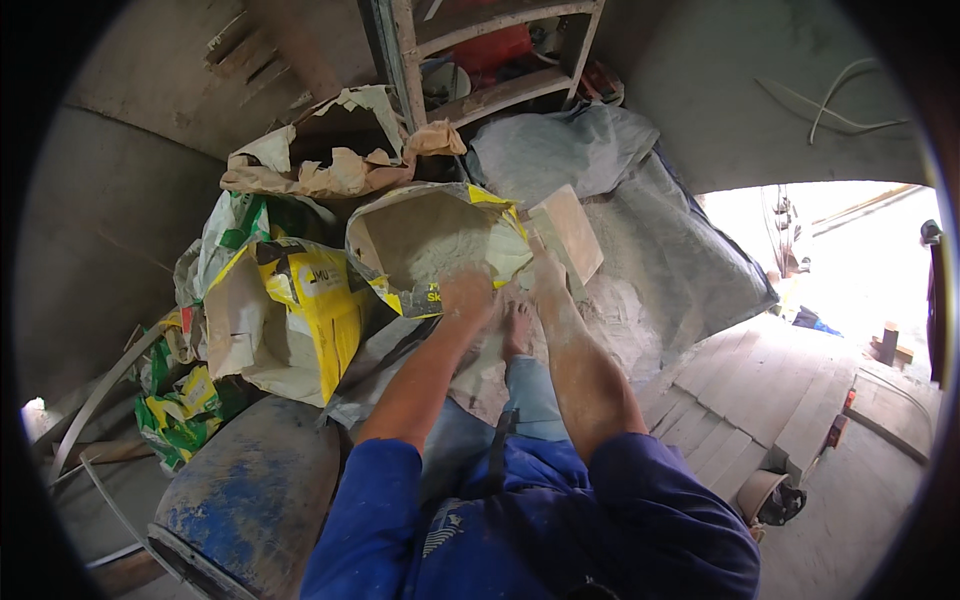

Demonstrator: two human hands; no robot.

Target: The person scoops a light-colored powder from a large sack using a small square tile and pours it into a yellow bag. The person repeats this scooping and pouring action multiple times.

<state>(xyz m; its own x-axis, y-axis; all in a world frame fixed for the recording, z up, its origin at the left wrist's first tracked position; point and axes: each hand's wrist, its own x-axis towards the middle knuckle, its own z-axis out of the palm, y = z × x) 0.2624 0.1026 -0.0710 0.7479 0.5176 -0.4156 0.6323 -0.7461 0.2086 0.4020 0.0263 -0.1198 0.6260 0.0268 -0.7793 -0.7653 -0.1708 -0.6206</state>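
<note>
- Head view, location: the sack (385, 235), pale inside with a yellow and black printed edge, lies in front of the person, ahead of the bare foot (518, 330). Grey powder (440, 245) lies inside it.
- Head view, left hand (467, 290): at the near rim of the sack, fingers toward the powder. The fingers are blurred; whether the grip is together or apart cannot be told.
- Head view, right hand (545, 275): between the sack's right rim and a flat board (572, 230), close against the board's left edge. Whether the grip is clamped on the board or merely rests there cannot be told.
- Head view, placement: the sack's mouth is spread wide, which in my judgement leaves the powder within reach of both hands. The grey sheet (700, 265) bears loose powder (615, 315) and probably serves to keep it off the floor.
- Head view, direction: the sack's mouth faces up and toward the person, its opening longest from left to right. The board is tilted, its long axis running from far left to near right.
</note>
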